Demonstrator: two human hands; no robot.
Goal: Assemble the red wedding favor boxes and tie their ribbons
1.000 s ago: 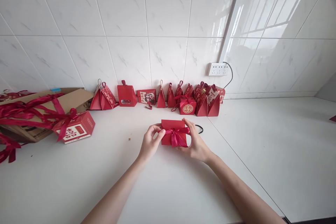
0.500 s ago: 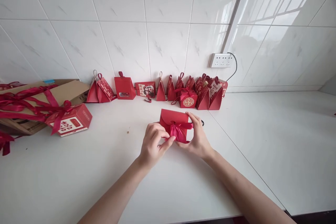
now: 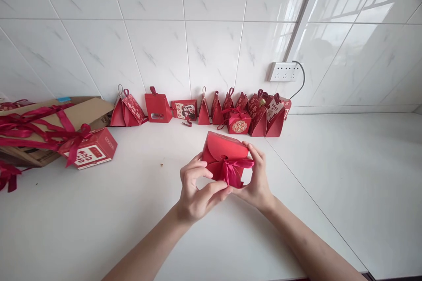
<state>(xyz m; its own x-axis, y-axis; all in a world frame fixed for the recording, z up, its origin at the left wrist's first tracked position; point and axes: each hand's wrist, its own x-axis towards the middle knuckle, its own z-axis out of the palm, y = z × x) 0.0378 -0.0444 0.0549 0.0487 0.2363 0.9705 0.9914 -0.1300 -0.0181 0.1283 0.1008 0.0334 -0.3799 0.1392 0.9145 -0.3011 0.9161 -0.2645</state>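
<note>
Red gift box (image 3: 224,145): between my hands over the counter (image 3: 108,210), now turned, exposing its top panel. My right hand (image 3: 259,185) grips its right side; my left hand (image 3: 194,193) touches the ribbon bow (image 3: 232,173), pinch unclear. Bow appears accessible.

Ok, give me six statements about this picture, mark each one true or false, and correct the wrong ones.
1. The right hand holds a red box. True.
2. The ribbon on that box is white. False: the ribbon is deep pink.
3. The left hand has its fingertips at the ribbon. True.
4. The power strip lies on the counter. False: the power strip is on the tiled wall.
5. A row of red boxes stands by the wall. True.
6. The cardboard box is on the right. False: the cardboard box is on the left.
</note>
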